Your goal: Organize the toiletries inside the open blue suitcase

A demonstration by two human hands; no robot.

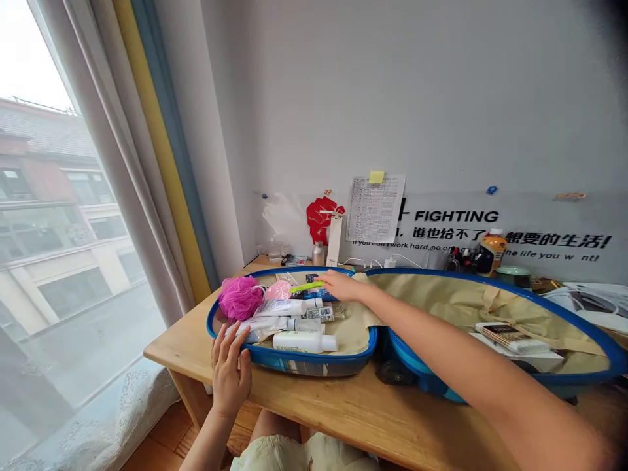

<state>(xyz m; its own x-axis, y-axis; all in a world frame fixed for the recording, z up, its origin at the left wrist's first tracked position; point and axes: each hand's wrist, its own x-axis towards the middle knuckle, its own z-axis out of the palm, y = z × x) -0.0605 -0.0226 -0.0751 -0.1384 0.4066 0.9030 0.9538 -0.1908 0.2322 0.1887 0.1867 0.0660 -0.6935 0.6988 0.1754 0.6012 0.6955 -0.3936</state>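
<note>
An open blue suitcase (pixel 314 362) with beige lining lies across a wooden desk (pixel 353 412). Its left half holds a pink bath pouf (pixel 239 297), several white bottles and tubes (pixel 304 341) and small packets. My right hand (pixel 338 285) reaches over that half, fingers closed on a thin green item (pixel 306 286) that looks like a toothbrush. My left hand (pixel 229 367) lies flat with fingers spread on the case's front left rim. The right half holds a stack of small books (pixel 510 335).
A window with curtains (pixel 147 150) fills the left side. Along the wall behind the case stand a small metal bottle (pixel 318 254), an orange drink bottle (pixel 492 251), a pen holder and cables. Papers (pixel 375 208) and lettering are stuck on the wall.
</note>
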